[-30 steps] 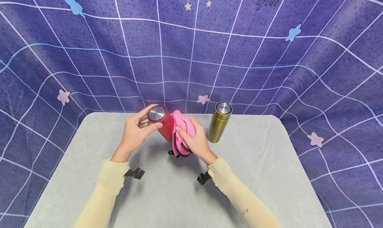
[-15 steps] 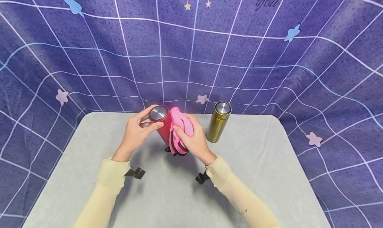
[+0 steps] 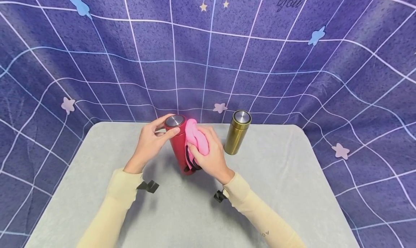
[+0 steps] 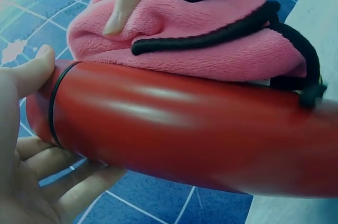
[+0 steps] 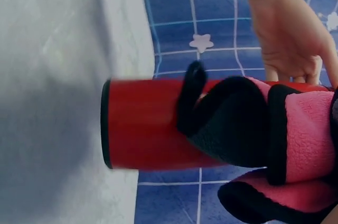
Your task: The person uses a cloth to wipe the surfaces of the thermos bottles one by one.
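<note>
- Within the last second the red vacuum bottle (image 3: 178, 148) has shifted its tilt: its base, hidden behind the pink plush cloth (image 3: 199, 141) a second ago, now shows below it, and the steel lid disc (image 3: 174, 120) looks narrower. That suggests the cloth is mid-rub along the bottle's side, with the work unfinished.
- The left hand (image 3: 149, 141) grips the bottle around its lid end, thumb on one side and fingers on the other.
- The right hand (image 3: 214, 155) has its fingers curled into the bunched cloth, whose black trim (image 4: 211, 38) shows — the pink pile lies against the bottle.
- The bottle is tilted between the hands over the grey table (image 3: 182, 219); I cannot tell whether its base touches down.
- A gold vacuum bottle (image 3: 236, 132) stands upright to the right, apart from both hands, unmoved.
- Writing: "You" (image 3: 289, 1) in dark script on the backdrop (image 3: 208, 71); small lettering on the right sleeve (image 3: 263, 215) is unreadable. No brand shows on either bottle.
</note>
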The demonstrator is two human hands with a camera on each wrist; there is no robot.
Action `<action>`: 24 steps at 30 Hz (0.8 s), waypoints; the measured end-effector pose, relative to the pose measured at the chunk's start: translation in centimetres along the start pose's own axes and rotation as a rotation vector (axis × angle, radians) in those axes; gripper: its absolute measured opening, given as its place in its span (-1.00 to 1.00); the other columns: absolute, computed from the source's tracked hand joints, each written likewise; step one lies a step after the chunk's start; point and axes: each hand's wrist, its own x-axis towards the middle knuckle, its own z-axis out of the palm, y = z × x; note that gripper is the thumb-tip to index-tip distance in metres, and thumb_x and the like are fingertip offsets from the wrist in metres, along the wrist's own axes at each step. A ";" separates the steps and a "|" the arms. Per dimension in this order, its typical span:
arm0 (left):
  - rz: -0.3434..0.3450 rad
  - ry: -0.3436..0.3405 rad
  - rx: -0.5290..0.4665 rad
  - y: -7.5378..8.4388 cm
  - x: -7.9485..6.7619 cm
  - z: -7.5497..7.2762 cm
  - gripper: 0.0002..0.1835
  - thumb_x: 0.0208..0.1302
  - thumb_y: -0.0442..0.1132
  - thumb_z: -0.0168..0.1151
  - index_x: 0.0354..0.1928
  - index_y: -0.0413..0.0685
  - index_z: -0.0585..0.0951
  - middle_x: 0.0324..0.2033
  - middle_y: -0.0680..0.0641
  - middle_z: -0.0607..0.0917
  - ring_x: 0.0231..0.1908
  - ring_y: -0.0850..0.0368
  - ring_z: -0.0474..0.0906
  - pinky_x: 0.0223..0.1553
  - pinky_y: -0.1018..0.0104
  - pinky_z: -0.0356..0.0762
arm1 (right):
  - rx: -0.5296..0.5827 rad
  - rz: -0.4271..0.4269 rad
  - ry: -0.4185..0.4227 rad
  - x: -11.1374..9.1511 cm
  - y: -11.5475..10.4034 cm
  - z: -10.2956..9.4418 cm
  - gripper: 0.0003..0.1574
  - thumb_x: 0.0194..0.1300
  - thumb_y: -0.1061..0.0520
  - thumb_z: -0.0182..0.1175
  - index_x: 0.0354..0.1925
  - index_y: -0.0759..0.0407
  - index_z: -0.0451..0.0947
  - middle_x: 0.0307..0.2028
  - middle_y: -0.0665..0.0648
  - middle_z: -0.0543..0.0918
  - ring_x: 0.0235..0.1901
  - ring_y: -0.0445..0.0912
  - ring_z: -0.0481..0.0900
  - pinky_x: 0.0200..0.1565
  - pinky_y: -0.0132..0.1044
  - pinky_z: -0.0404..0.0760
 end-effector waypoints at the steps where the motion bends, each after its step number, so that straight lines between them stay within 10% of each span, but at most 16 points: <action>1: 0.001 0.006 0.017 0.1 0.1 0.0 -0.43 0.32 -0.15 0.56 0.35 -0.03 0.69 0.00 -0.20 0.83 -0.13 0.30 0.74 -0.16 0.52 0.70 | -0.019 -0.025 0.004 -0.1 0.1 0.0 -0.37 0.24 0.12 0.48 0.26 0.12 0.60 0.13 0.09 0.65 0.10 -0.04 0.65 0.12 -0.14 0.69; 13: -0.059 -0.021 0.183 -0.3 1.4 -0.4 -0.43 0.32 0.15 0.52 0.20 -0.07 0.74 0.04 -0.11 0.83 0.00 -0.05 0.78 0.06 0.21 0.69 | -0.276 -0.372 -0.032 -0.5 0.5 -0.3 -0.28 0.09 0.06 0.54 0.25 0.06 0.65 0.24 0.16 0.63 0.14 0.09 0.61 0.12 -0.06 0.68; 18: -0.127 -0.037 0.146 -0.6 1.8 -0.4 -0.34 0.30 0.23 0.51 0.22 -0.11 0.72 0.05 -0.11 0.83 -0.08 0.04 0.82 -0.11 0.42 0.71 | -0.420 -0.474 -0.079 -0.7 0.4 -0.1 -0.28 0.08 -0.02 0.55 0.24 -0.03 0.68 0.28 0.14 0.62 0.14 0.12 0.59 0.14 -0.03 0.66; 24: -0.164 -0.045 0.150 -0.9 2.0 -0.5 -0.34 0.31 0.26 0.48 0.21 -0.09 0.72 -0.02 -0.10 0.84 -0.25 0.16 0.81 -0.22 0.20 0.80 | -0.493 -0.535 -0.141 -0.8 0.2 0.3 -0.31 0.10 -0.04 0.57 0.24 -0.09 0.71 0.27 0.11 0.64 0.24 0.15 0.54 0.16 -0.01 0.62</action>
